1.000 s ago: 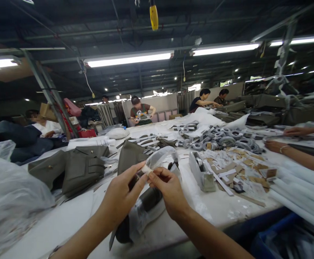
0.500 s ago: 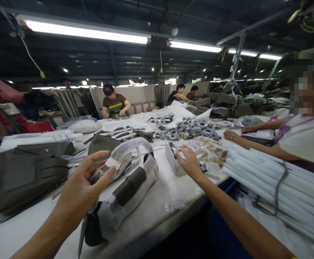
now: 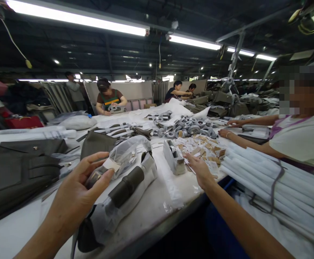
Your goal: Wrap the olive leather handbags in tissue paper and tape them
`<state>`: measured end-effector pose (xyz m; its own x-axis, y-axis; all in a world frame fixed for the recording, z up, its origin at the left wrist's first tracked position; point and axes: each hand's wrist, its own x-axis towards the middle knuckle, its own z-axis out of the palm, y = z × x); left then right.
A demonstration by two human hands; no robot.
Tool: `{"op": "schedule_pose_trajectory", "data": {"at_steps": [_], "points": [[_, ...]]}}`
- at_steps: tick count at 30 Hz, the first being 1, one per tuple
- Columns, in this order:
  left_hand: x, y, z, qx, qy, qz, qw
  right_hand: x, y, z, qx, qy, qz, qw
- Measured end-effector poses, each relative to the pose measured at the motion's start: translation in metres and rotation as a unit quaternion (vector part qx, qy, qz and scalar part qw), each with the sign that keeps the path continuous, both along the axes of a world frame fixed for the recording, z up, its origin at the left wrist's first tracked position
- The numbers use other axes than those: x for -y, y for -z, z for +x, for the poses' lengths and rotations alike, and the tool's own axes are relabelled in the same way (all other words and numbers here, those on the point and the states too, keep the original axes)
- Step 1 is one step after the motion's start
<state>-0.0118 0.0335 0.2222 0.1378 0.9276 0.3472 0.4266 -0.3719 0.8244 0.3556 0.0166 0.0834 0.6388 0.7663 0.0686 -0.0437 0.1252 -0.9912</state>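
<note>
My left hand [image 3: 76,190] grips a plastic-wrapped strap end [image 3: 113,162] between thumb and fingers, low at the left. That strap belongs to a dark olive bag part wrapped in clear plastic [image 3: 119,196] lying on the white table [image 3: 151,216]. My right hand [image 3: 198,169] reaches out to the right, fingers stretched over a heap of small brown and white paper tags [image 3: 205,149], just right of a grey tape dispenser [image 3: 173,156]. Whether its fingertips pinch a tag I cannot make out.
Olive handbags [image 3: 19,169] lie at the left. Rolled grey straps [image 3: 189,127] pile up mid-table. White paper rolls [image 3: 275,176] lie at the right, beside a seated person's arm [image 3: 243,140]. Other people work at the far end.
My hands have parted: the right one let go of the strap end and moved right to the tag heap. The left keeps hold. The view has swung right.
</note>
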Motion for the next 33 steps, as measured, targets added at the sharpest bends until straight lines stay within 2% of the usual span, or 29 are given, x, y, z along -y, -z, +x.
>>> {"op": "schedule_pose_trajectory", "data": {"at_steps": [5, 8, 10, 12, 15, 18, 22, 26, 33], "points": [[-0.001, -0.001, 0.003, -0.030, -0.014, 0.006, 0.999, 0.011, 0.037, -0.012, -0.173, -0.010, -0.028, 0.984], [-0.002, -0.001, 0.004, -0.023, -0.016, 0.000, 1.000, 0.011, 0.048, -0.014, -0.181, -0.004, -0.048, 0.982], [-0.003, 0.000, 0.004, -0.012, -0.015, -0.012, 1.000, 0.015, 0.045, -0.019, -0.180, -0.008, -0.049, 0.982], [-0.005, 0.000, 0.004, -0.007, -0.014, -0.014, 1.000, 0.021, 0.032, -0.031, -0.160, -0.027, -0.029, 0.986], [-0.007, 0.002, 0.005, 0.001, -0.002, -0.004, 1.000, 0.033, -0.002, -0.066, -0.071, -0.104, 0.028, 0.992], [-0.009, 0.004, 0.008, 0.002, 0.015, 0.001, 1.000, 0.041, -0.043, -0.107, -0.003, -0.200, 0.080, 0.976], [-0.006, 0.006, 0.010, -0.009, 0.037, 0.016, 0.999, 0.040, -0.085, -0.152, -0.010, -0.291, 0.133, 0.947], [0.000, 0.004, 0.012, -0.001, 0.064, 0.043, 0.997, 0.027, -0.101, -0.181, 0.004, -0.312, 0.170, 0.935], [0.004, 0.000, 0.010, -0.002, 0.093, 0.065, 0.994, 0.009, -0.103, -0.196, 0.075, -0.268, 0.149, 0.949]]}}
